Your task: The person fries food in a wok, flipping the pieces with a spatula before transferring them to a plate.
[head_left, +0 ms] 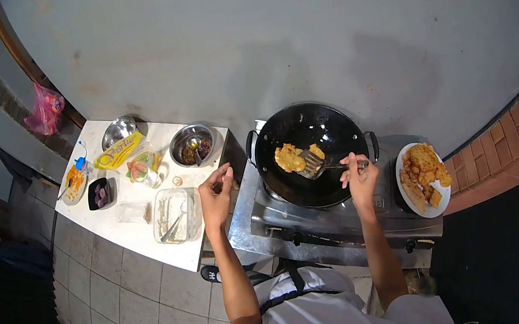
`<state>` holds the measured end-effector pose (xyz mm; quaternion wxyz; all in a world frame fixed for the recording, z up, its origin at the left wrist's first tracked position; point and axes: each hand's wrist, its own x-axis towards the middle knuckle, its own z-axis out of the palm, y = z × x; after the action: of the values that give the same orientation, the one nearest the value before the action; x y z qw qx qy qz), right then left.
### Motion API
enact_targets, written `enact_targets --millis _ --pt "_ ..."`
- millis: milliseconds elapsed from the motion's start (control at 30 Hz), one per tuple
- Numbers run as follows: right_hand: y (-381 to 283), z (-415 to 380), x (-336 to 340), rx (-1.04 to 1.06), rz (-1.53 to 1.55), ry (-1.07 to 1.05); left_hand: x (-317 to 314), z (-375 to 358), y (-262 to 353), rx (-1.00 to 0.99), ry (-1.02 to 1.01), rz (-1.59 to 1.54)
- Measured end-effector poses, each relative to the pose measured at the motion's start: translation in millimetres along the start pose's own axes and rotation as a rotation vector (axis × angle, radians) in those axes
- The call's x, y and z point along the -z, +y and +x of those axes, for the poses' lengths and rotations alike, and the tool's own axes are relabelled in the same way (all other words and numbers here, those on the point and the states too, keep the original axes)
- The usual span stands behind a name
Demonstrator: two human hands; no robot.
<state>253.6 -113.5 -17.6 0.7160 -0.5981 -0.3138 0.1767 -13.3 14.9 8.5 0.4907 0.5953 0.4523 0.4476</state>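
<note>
My right hand (360, 177) is wrapped round the handle of a slotted spatula (312, 164), whose blade is inside a black wok (290, 193). Golden fried fritters (289, 157) lie at the blade, one beside it and a smaller piece behind it. The wok stands on a metal gas stove (263, 220). To the left of the wok, my left hand (215, 196) hovers between stove and table, holding nothing, its fingers loosely bent. It is nearest to a clear plastic container (193, 228) with pale batter residue and a spoon (173, 228) in it.
A white plate (448, 199) of fritters stands right of the stove. On the white table (140, 235) are a metal bowl (209, 131) of sauce, a yellow packet (119, 153), a small black bowl (109, 192) and a plate of shredded orange food (75, 185). A grey wall rises behind.
</note>
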Motion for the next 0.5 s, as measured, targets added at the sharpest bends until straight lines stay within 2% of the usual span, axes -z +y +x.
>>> enact_targets --millis 200,500 --pt "7 -2 -17 -0.031 0.082 0.062 0 -8 9 0.032 0.04 -0.02" --pt "3 -7 -19 -0.007 0.174 0.151 -4 -3 11 -0.025 0.045 0.044"
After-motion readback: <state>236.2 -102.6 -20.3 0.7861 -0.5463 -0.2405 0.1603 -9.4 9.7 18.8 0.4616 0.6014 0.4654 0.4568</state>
